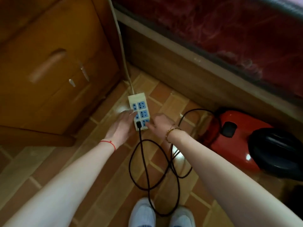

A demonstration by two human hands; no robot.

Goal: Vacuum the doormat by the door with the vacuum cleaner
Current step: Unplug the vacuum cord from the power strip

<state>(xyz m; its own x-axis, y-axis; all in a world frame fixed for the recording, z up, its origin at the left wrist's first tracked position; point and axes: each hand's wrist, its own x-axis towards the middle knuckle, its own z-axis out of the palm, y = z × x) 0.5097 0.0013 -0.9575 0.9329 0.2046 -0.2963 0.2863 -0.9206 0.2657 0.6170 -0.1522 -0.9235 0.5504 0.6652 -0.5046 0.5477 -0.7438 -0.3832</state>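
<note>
A white power strip point(139, 104) with blue sockets lies on the tiled floor. A black plug point(138, 124) sits in its near left socket, and the black cord point(144, 161) loops back toward me. My left hand point(121, 126) lies flat against the strip's left side, fingers straight. My right hand point(161, 124) is at the strip's near right corner, a finger touching it. The red and black vacuum cleaner point(242, 141) stands on the floor to the right. No doormat is in view.
A wooden cabinet point(54, 71) stands to the left. A bed frame point(188, 66) with a dark red cover runs along the back right. The strip's white cable point(121, 40) climbs between them. My two white shoes point(160, 215) are at the bottom edge, with cord loops just ahead.
</note>
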